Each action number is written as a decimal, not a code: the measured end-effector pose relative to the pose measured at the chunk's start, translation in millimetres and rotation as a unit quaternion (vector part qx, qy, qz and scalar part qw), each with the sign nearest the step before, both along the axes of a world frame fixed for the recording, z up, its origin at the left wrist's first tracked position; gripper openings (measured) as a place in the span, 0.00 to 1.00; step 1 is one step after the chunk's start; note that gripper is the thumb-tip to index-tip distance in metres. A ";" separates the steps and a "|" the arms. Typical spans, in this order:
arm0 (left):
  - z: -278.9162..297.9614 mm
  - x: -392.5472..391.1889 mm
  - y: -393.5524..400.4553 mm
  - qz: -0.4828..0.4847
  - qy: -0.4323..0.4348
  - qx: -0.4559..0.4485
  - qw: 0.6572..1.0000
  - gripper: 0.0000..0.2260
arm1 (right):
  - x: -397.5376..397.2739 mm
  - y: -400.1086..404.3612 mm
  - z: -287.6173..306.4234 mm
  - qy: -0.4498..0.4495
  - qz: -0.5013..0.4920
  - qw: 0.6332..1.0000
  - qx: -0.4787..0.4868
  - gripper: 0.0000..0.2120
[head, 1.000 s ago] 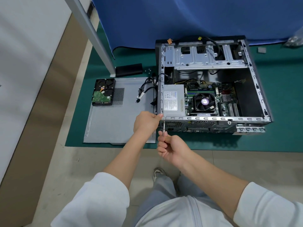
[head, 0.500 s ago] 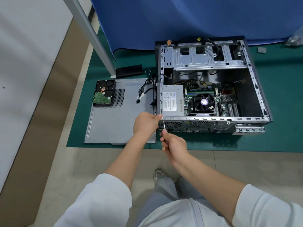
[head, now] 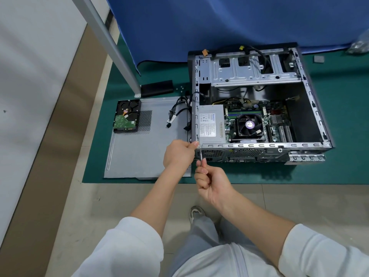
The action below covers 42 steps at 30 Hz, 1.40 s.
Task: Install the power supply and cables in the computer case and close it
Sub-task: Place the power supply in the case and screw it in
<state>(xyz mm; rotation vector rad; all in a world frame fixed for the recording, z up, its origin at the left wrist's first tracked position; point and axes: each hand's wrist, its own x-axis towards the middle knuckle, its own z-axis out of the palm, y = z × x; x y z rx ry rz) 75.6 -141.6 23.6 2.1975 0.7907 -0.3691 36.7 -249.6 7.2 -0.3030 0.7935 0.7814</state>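
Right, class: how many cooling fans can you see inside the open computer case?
1. The black CPU fan sits on the motherboard, right of the power supply. Others may be hidden behind the rear grilles.

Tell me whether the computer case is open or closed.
Open. The computer case shows its fan and power supply; its side panel lies flat beside it.

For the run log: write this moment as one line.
step: screwing power supply to case | right hand: screwdriver | left hand: steadying case corner
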 end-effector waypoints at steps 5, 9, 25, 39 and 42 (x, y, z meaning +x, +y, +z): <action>-2.8 -2.2 3.1 0.030 -0.009 -0.066 0.997 0.18 | 1.1 -6.8 2.5 -0.070 0.100 0.989 -0.080 0.11; 4.8 -8.0 7.9 0.064 0.024 -0.143 0.987 0.19 | -0.2 -18.2 13.0 -0.176 0.258 0.929 -0.199 0.10; 78.8 21.2 -31.1 0.144 -0.116 -0.373 0.909 0.10 | 92.7 -75.8 101.9 -0.510 0.201 0.802 -0.237 0.06; 58.2 159.5 3.9 0.024 -0.144 -0.266 0.953 0.11 | 235.1 -38.4 80.0 -0.593 0.271 0.702 -0.285 0.19; 28.6 194.2 40.4 0.059 -0.199 -0.127 0.970 0.08 | 277.5 -27.8 55.5 -0.614 0.271 0.607 -0.425 0.17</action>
